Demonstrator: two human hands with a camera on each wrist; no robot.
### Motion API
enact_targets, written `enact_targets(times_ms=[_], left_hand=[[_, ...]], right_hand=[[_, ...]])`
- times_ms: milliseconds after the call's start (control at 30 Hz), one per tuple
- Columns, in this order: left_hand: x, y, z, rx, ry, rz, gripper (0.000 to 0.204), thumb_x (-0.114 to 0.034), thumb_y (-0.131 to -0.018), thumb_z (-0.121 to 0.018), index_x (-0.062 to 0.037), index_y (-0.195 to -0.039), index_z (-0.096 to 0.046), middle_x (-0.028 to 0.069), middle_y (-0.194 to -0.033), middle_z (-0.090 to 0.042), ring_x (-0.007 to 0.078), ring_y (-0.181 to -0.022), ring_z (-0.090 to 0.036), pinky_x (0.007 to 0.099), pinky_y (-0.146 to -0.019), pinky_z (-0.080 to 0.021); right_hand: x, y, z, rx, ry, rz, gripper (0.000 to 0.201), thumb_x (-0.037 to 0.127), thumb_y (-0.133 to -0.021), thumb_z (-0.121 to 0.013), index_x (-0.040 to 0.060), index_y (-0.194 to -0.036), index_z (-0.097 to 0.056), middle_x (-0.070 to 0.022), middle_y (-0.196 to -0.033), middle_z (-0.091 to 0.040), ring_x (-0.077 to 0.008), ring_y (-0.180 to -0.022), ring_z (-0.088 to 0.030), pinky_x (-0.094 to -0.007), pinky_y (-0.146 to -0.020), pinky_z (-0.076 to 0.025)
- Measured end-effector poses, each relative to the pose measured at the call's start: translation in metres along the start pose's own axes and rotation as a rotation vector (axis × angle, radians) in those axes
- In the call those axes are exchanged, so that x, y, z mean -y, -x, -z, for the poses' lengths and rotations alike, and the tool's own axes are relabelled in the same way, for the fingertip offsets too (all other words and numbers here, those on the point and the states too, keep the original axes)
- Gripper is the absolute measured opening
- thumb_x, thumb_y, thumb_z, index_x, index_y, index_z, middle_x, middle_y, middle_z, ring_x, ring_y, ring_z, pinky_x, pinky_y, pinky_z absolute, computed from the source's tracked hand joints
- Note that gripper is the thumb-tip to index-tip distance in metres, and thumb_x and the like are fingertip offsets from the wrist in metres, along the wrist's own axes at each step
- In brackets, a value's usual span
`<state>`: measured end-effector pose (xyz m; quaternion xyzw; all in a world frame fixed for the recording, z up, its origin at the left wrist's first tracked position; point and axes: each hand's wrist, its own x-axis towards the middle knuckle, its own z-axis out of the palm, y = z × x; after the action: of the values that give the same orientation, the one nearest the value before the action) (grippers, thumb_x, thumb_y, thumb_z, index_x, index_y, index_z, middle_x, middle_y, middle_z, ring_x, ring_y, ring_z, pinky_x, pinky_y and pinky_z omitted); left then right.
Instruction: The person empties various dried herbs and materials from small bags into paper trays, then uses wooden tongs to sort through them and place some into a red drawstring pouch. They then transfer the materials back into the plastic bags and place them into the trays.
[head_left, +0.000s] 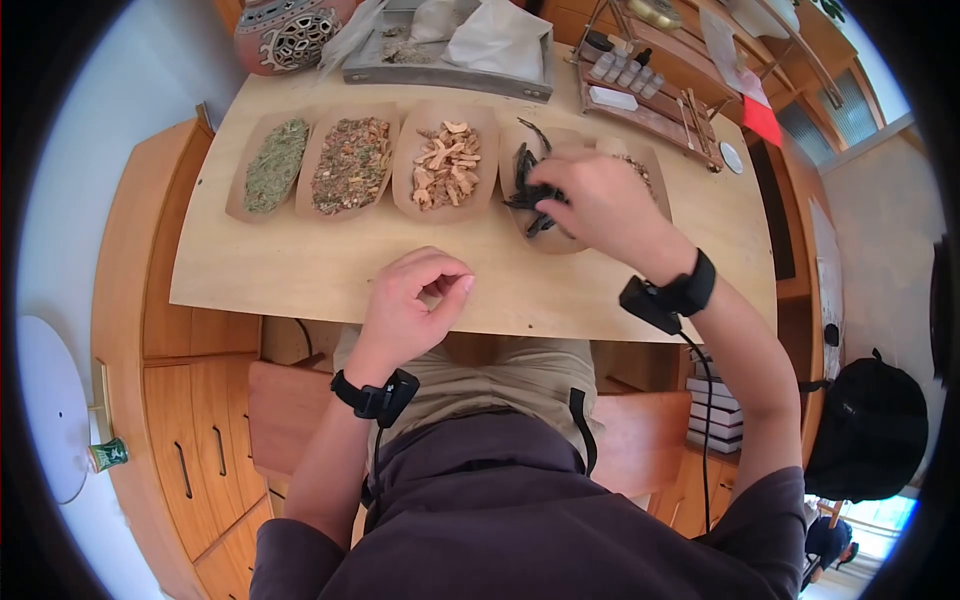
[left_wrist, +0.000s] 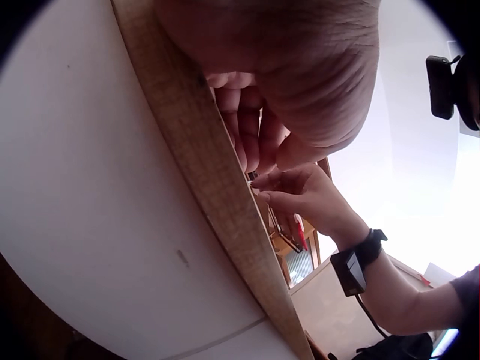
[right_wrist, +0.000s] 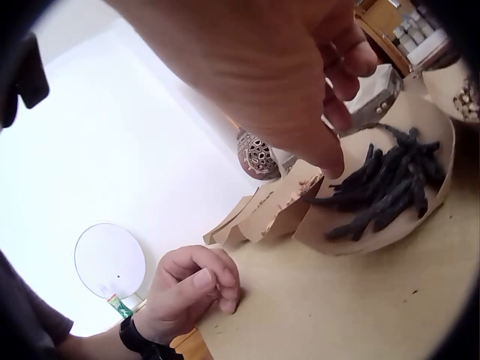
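My right hand (head_left: 605,200) hovers over a brown paper tray (right_wrist: 442,196) of dark, root-like dried sticks (right_wrist: 394,180). In the right wrist view its thumb and fingers are apart and loosely bent, with no stick between them; from the head view the hand covers part of the pile. Near the table's front edge, my left hand (head_left: 415,305) rests with fingers loosely curled, the thumb close to the index fingertip. Nothing shows in its grasp. Both wrists wear black straps with small cameras.
Left of the sticks stand paper trays of pale dried slices (head_left: 447,170), mixed brown herbs (head_left: 350,165) and green herbs (head_left: 277,165). Another tray (head_left: 655,180) lies partly behind my right hand. A grey tray (head_left: 450,82), a patterned pot (head_left: 290,38) and a wooden rack (head_left: 650,105) line the back.
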<state>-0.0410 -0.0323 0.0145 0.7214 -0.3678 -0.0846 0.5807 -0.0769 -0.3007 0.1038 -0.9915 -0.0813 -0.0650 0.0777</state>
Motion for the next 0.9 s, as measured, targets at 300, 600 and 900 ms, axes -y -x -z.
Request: enact_targets(times_ms=[300,600,900], left_hand=[[0.000,0.001,0.001,-0.014,-0.015,-0.020,0.002,-0.002,-0.093,-0.073,0.0000,-0.094,-0.073,0.0062,-0.085,-0.070,0.0145,-0.075,-0.064,0.0278,-0.067,-0.051],[0.002,0.000,0.000,-0.005,-0.032,-0.020,0.002,-0.001,-0.092,-0.073,-0.0006,-0.094,-0.074,0.0063,-0.086,-0.071,0.0148,-0.074,-0.064,0.0272,-0.067,-0.051],[0.003,0.000,-0.001,-0.019,-0.041,-0.043,0.003,-0.005,-0.093,-0.073,-0.0013,-0.093,-0.073,0.0069,-0.087,-0.071,0.0158,-0.071,-0.066,0.0271,-0.064,-0.053]], right_hand=[[0.010,-0.005,-0.023,-0.061,-0.075,-0.012,0.013,0.015,-0.085,-0.074,0.0049,-0.093,-0.074,-0.0134,-0.093,-0.072,-0.0335,-0.090,-0.072,-0.0449,-0.076,-0.058],[-0.024,-0.015,0.016,-0.066,-0.429,-0.311,0.032,0.026,-0.086,-0.080,-0.0048,-0.083,-0.074,-0.0149,-0.074,-0.072,-0.0226,-0.068,-0.068,-0.0350,-0.066,-0.054],[-0.049,-0.042,0.000,0.115,-0.437,-0.301,0.027,0.019,-0.086,-0.083,-0.0049,-0.097,-0.078,-0.0070,-0.078,-0.074,-0.0126,-0.073,-0.068,-0.0290,-0.069,-0.054]])
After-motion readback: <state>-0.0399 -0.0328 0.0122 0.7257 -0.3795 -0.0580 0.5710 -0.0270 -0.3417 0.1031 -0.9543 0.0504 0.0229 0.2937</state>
